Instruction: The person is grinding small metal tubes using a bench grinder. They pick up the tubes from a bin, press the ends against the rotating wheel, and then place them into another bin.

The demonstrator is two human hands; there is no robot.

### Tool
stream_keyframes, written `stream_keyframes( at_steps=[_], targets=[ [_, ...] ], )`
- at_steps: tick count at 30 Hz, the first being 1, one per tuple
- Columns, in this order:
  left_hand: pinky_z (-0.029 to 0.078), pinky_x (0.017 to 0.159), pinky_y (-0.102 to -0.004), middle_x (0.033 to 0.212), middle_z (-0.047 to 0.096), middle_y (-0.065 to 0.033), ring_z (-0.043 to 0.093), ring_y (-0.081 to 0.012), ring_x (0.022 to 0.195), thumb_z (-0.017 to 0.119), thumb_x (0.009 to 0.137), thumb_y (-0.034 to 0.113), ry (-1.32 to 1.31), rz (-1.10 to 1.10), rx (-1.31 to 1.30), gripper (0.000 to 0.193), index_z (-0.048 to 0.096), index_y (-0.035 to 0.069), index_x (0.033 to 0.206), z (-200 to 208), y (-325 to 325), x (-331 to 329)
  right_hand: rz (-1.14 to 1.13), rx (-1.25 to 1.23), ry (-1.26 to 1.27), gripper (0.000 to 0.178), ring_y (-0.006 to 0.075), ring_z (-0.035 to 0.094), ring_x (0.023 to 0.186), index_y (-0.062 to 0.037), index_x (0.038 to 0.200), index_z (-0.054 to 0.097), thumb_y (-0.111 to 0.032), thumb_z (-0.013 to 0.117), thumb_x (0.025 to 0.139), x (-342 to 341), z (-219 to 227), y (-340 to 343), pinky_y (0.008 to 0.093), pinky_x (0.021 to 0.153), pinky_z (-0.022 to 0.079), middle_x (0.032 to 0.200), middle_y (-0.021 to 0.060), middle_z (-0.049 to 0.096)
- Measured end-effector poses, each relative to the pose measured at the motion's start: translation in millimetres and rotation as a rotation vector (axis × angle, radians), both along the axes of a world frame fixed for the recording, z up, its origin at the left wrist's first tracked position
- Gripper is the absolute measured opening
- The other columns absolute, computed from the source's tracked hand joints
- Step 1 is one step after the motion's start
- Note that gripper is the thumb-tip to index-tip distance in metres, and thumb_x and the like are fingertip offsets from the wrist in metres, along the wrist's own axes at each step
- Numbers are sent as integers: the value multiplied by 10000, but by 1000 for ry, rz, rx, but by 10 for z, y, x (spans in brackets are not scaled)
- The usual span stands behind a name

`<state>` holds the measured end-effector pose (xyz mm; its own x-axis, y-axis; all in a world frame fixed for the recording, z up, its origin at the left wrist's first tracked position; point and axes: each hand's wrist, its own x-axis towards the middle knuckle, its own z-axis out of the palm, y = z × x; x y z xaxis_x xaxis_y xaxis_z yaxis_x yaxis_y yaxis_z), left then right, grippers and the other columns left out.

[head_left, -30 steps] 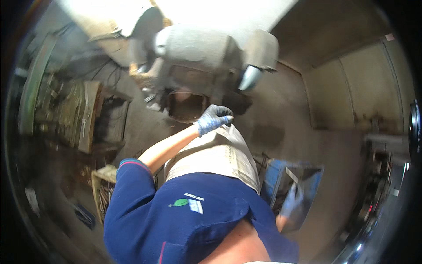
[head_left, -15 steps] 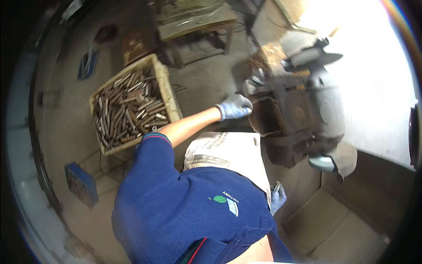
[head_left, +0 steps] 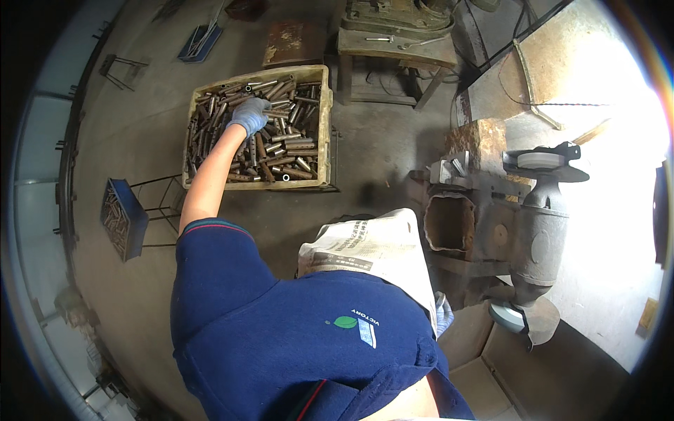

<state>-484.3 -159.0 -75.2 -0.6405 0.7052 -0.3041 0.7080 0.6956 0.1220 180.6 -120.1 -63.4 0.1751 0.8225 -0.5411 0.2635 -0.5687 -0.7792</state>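
My left hand [head_left: 250,117], in a blue and grey work glove, is stretched out over a worn yellowish crate [head_left: 324,126]. Its fingers reach down onto the heaped metal tubes [head_left: 284,144]; they look extended, and I see no tube in their grasp. Brown, rusty tubes lie mixed with shinier ones. My right hand [head_left: 443,314], gloved too, is low at my right side by the edge of the white printed apron [head_left: 365,242]. Only part of it shows, and its grip is hidden.
On the right stands a bench grinder [head_left: 540,242] with two wheels, beside a square-mouthed metal duct [head_left: 450,223]. A blue bin [head_left: 125,219] of small parts sits on a stand at left. Farther off are a wooden workbench [head_left: 393,49] and a rusty box [head_left: 295,43].
My left hand has moved from beside the grinder's duct, leftward and away from me, to the crate of tubes. The view has shifted left. My right hand stays at my side.
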Motion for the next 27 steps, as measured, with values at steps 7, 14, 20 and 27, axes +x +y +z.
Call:
stream_keyframes(
  at_steps=[7,14,20,27],
  targets=[
    [494,803,-425,1039,626,-191,606,-347,977,589,687,34,123,-212,-307,318,647,56,999,106,-18,3,32,18,88,357,175,602,833,52,1049,609,-231,668,841,94,-124,-91,295,770,495,949,123,649],
    [501,758,-430,931,638,-219,615,-379,909,607,670,62,183,-253,-311,209,672,20,864,35,-36,-110,16,22,133,353,184,609,838,52,1044,608,-196,697,810,238,-254,-191,304,765,508,958,139,644],
    [499,708,-332,844,679,-105,631,-214,750,630,763,137,-195,-72,281,224,664,21,952,123,220,37,75,193,-3,226,139,578,788,51,981,636,-147,620,873,236,-242,-237,287,753,477,901,82,650],
    [455,596,-185,803,625,-30,591,-84,692,652,812,276,-1353,-233,409,355,628,-13,1016,919,1492,2369,322,609,26,310,212,622,932,38,1014,622,-46,667,719,-399,650,301,331,801,501,1101,155,619]
  ],
)
